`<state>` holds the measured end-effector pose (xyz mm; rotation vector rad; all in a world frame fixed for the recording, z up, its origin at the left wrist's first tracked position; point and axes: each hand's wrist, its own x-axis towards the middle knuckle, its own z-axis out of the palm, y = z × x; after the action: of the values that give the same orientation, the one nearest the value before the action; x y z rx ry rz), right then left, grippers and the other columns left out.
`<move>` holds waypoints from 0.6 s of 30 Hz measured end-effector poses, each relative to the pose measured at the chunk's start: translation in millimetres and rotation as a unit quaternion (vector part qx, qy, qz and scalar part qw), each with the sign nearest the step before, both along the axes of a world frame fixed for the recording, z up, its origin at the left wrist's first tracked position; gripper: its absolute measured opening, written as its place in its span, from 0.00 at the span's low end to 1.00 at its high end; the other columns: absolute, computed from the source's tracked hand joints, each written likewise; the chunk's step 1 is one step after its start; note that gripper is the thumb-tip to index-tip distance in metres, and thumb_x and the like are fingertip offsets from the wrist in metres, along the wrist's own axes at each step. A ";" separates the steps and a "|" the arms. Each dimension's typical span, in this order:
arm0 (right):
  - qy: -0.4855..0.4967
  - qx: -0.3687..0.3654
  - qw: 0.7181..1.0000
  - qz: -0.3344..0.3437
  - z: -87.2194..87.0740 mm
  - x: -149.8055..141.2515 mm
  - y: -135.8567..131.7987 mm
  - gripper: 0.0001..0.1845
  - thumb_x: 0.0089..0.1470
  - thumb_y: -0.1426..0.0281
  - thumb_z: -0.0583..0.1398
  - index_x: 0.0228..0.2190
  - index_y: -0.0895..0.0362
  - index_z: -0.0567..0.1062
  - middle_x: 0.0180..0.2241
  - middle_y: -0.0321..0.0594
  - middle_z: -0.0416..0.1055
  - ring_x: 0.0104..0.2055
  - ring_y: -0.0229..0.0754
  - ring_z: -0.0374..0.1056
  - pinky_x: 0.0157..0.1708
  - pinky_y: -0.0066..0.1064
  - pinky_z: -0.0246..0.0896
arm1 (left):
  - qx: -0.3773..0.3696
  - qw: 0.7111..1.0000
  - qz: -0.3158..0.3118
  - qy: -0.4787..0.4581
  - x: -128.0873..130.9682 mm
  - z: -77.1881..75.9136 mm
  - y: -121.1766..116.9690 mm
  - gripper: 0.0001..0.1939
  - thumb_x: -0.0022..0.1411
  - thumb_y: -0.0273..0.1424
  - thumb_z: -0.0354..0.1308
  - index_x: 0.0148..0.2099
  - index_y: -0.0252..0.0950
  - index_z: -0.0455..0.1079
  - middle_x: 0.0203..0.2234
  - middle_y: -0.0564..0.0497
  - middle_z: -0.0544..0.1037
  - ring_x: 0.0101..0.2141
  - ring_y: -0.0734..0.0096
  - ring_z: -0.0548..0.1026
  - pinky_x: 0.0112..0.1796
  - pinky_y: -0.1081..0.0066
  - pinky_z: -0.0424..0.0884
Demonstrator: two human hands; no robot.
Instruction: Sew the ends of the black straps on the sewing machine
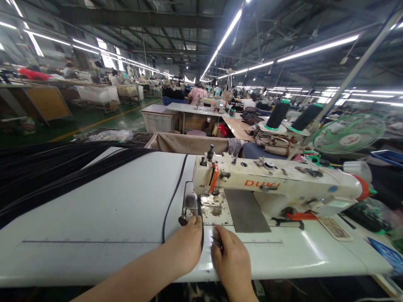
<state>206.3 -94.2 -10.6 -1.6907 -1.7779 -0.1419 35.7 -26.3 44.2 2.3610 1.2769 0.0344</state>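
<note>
The sewing machine [277, 180] stands on a white table, its needle area lit by a small lamp. A narrow black cord-like strip [175, 193] loops over the tabletop and runs under the presser foot. Just in front of the foot, my left hand [188, 241] pinches this strip between thumb and fingers. My right hand [232, 256] is closed beside it, to the right, around a small pointed metal tool [216, 241]. It looks like thread snips, but most of it is hidden by the fingers.
A bundle of long black strips [63, 176] covers the table's left side. Behind the machine are a fabric-lined bin [189, 142], two black thread cones [278, 114] and a green fan [349, 136]. Farther back, people sit at other worktables [201, 110].
</note>
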 end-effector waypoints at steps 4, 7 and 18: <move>0.188 -0.029 0.981 0.033 3.0 9.5 -15.0 0.14 0.64 0.67 0.56 0.46 0.53 0.79 0.29 0.36 0.77 0.30 0.42 0.73 0.32 0.30 0.68 | 0.005 0.999 -0.021 0.033 -5.6 6.0 -7.5 0.37 0.61 0.24 0.55 0.72 0.32 0.56 0.66 0.31 0.65 0.54 0.51 0.78 0.53 0.63 0.75; 0.320 -0.029 0.947 -0.001 -0.5 20.3 -43.2 0.17 0.67 0.56 0.57 0.40 0.54 0.80 0.25 0.34 0.72 0.27 0.40 0.67 0.28 0.29 0.63 | 0.017 0.998 -0.019 0.060 -7.6 13.0 -8.8 0.30 0.60 0.24 0.58 0.64 0.34 0.66 0.62 0.34 0.68 0.51 0.51 0.79 0.51 0.61 0.76; 0.376 0.039 0.817 -0.436 -57.5 151.0 -166.6 0.35 0.66 0.43 0.48 0.38 0.60 0.78 0.28 0.39 0.73 0.27 0.41 0.69 0.27 0.32 0.65 | 0.165 0.973 -0.097 -0.129 -19.1 -42.5 12.6 0.11 0.68 0.37 0.46 0.48 0.40 0.63 0.51 0.39 0.73 0.49 0.48 0.76 0.54 0.50 0.73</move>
<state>357.2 -260.9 -68.1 -1.9878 -0.3483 0.0631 16.6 -13.7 1.7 2.6406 0.9719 0.5123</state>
